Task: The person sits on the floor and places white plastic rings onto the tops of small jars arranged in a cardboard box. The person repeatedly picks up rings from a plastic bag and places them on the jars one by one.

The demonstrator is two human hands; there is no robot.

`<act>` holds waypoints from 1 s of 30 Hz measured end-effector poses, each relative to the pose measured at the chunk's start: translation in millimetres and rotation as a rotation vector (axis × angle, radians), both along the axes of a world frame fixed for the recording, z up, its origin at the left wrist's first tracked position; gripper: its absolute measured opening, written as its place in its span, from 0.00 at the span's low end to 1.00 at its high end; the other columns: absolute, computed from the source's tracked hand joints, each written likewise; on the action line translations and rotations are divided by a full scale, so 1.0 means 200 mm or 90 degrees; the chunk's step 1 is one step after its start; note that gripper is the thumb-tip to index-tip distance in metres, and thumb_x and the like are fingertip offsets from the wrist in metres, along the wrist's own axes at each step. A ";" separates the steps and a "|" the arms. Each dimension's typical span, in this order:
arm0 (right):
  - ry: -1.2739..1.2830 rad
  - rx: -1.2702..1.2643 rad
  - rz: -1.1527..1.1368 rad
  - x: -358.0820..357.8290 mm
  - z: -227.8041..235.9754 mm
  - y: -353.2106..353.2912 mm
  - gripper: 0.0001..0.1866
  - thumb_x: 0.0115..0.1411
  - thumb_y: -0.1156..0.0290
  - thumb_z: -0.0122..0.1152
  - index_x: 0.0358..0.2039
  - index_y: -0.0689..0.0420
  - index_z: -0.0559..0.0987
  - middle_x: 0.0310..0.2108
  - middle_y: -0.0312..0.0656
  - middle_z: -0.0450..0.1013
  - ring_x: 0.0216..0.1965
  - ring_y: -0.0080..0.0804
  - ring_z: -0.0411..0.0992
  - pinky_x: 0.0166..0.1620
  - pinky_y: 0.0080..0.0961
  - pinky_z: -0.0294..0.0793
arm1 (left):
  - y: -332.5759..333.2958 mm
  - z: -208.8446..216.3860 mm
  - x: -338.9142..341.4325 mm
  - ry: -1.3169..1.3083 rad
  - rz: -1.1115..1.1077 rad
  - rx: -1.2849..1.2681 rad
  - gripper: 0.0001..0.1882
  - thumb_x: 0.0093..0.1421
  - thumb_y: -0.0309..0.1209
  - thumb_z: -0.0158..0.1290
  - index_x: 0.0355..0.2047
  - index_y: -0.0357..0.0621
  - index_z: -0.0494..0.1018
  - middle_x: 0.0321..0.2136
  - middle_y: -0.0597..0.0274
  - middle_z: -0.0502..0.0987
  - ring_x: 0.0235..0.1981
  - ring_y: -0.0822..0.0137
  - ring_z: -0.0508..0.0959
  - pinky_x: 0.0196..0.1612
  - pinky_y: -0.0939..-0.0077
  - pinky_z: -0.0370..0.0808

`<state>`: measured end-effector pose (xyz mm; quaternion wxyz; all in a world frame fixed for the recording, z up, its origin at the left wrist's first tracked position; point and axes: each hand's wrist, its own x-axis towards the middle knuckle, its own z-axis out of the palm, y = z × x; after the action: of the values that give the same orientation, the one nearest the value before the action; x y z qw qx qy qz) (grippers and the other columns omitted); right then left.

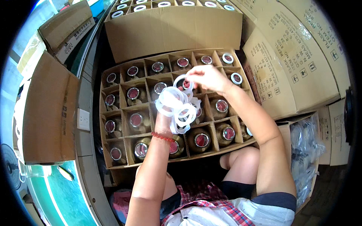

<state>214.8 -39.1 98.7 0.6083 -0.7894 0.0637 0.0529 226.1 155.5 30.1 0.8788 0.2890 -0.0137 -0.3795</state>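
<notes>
A bunch of translucent white plastic rings [175,100] hangs over my left hand [163,119], hiding most of its fingers. My right hand [205,78] pinches the edge of one white ring [180,78] just beyond the bunch. Both hands are above a cardboard box [103,130] split by cardboard dividers into cells. Glass flask liners [201,140] stand upright in the cells, their round mouths reddish inside. White rings sit around the mouths of a few liners along the right side, such as the far-corner liner [227,58] and the one nearer [236,78].
Behind the open box stands another divided box [173,32] of white-ringed liners. Large printed cartons [290,56] rise at the right, above a box holding clear plastic-wrapped items [305,147]. At the left are an open carton [47,109] and a green table [66,192].
</notes>
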 end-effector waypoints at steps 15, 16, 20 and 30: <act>-0.122 -0.880 -0.151 0.26 -0.50 -0.58 0.09 0.49 0.70 0.60 0.34 0.55 0.78 0.35 0.42 0.74 0.39 0.44 0.71 0.44 0.39 0.71 | 0.02 0.00 0.01 0.070 0.014 -0.013 0.18 0.60 0.40 0.51 0.45 0.39 0.70 0.39 0.54 0.76 0.39 0.60 0.79 0.39 0.65 0.80; -0.130 -0.874 -0.138 0.25 -0.51 -0.58 0.09 0.49 0.69 0.61 0.33 0.54 0.79 0.34 0.43 0.74 0.39 0.43 0.72 0.44 0.39 0.71 | 0.02 0.02 0.00 0.068 0.008 -0.012 0.18 0.60 0.40 0.51 0.43 0.39 0.70 0.39 0.53 0.76 0.38 0.59 0.79 0.39 0.65 0.81; -0.194 -0.775 -0.083 0.21 -0.53 -0.68 0.10 0.51 0.72 0.54 0.33 0.54 0.80 0.38 0.43 0.74 0.44 0.45 0.69 0.48 0.40 0.70 | -0.01 0.08 -0.03 0.062 0.000 -0.043 0.17 0.57 0.37 0.54 0.42 0.39 0.70 0.39 0.52 0.76 0.37 0.55 0.79 0.38 0.63 0.81; -0.139 -0.826 -0.196 0.35 -0.59 -0.63 0.12 0.56 0.75 0.49 0.42 0.58 0.73 0.43 0.48 0.68 0.51 0.48 0.66 0.50 0.38 0.69 | 0.02 0.02 -0.01 0.018 -0.022 -0.010 0.22 0.54 0.41 0.58 0.44 0.39 0.70 0.40 0.54 0.76 0.36 0.59 0.80 0.36 0.66 0.81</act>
<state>285.7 -165.0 -19.5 0.0143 -0.9775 0.1321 -0.1636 223.6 159.6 33.2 0.8746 0.2762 -0.0094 -0.3984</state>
